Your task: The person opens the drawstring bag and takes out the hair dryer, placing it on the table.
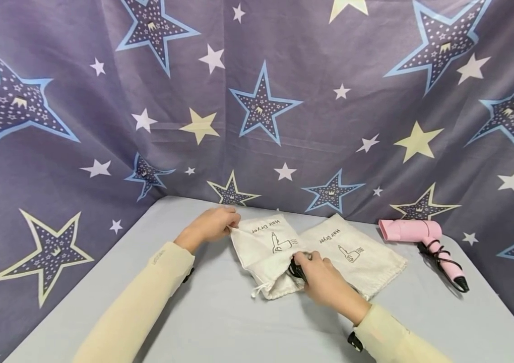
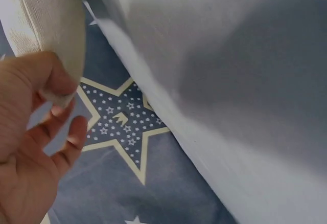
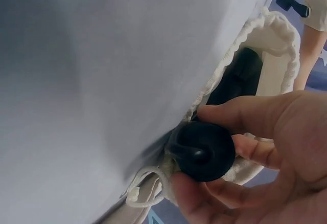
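Note:
A white drawstring cloth bag (image 1: 257, 252), printed "Hair Dryer" with a dryer drawing, lies at the middle of the table. My left hand (image 1: 213, 223) pinches its far left corner between thumb and fingers, and that cloth corner (image 2: 56, 35) shows up close in the left wrist view. My right hand (image 1: 325, 282) grips the round, corded end of a black hair dryer (image 3: 204, 152) at the bag's mouth. Through the gathered opening (image 3: 280, 35), its dark body shows inside the bag; the rest is hidden by cloth. A white drawstring loop (image 3: 145, 185) hangs beside the grip.
Another white bag (image 1: 352, 247) with the same print lies flat to the right, partly behind my right hand. Farther right, a pink hair dryer (image 1: 415, 230) rests with its black cord (image 1: 438, 252) wound around the handle. Star-patterned cloth (image 1: 266, 151) walls the pale table (image 1: 220, 322).

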The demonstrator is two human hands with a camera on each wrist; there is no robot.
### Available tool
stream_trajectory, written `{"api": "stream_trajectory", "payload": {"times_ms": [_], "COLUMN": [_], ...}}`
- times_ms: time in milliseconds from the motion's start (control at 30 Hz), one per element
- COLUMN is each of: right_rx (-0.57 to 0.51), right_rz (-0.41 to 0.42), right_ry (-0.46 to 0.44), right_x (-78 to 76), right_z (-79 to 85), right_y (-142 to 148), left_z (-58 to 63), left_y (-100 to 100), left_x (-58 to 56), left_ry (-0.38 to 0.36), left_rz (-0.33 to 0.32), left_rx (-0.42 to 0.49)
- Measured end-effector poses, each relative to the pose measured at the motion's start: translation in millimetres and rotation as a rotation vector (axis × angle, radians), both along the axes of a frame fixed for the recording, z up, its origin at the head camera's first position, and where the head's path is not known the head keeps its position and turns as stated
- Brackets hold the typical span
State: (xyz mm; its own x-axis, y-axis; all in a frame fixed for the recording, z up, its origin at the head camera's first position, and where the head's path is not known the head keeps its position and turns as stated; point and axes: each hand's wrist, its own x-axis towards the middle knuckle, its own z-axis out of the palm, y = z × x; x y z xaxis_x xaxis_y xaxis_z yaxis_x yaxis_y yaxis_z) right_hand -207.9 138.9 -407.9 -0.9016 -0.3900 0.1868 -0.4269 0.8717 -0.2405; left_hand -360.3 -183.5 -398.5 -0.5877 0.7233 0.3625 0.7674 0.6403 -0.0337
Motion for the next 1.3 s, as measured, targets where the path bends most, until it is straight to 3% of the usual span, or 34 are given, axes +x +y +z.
{"api": "stream_trajectory", "payload": {"times_ms": [100, 267, 467, 733, 1033, 1300], "right_rx": [-0.004, -0.007, 0.006, 0.008, 0.027, 0.034], "right_rz": [0.007, 0.015, 0.013, 0.017, 0.042, 0.049], "right_ry": [0.010, 0.017, 0.010, 0.001, 0.035, 0.026], "right_x": [0.2, -0.1, -3.3, -4.6, -2.5, -0.8], "right_z": [1.0, 2.4, -0.7, -1.2, 1.6, 3.4], "right_y": [0, 1, 4, 6, 12, 23], "left_z": [-1.0, -4.9, -10.8, -12.0, -14.7, -17.7], "left_y": [5, 15, 16, 13, 0, -5], "left_x": [8.9, 25.5, 32.7, 29.8, 18.9, 10.3], "left_ry": [0.010, 0.001, 0.040, 0.051, 0.023, 0.048], "left_rz": [-0.018, -0.103, -0.125, -0.171, -0.121, -0.142], "left_rx": [-0.033, -0.066, -0.075, -0.041, -0.022, 0.021]}}
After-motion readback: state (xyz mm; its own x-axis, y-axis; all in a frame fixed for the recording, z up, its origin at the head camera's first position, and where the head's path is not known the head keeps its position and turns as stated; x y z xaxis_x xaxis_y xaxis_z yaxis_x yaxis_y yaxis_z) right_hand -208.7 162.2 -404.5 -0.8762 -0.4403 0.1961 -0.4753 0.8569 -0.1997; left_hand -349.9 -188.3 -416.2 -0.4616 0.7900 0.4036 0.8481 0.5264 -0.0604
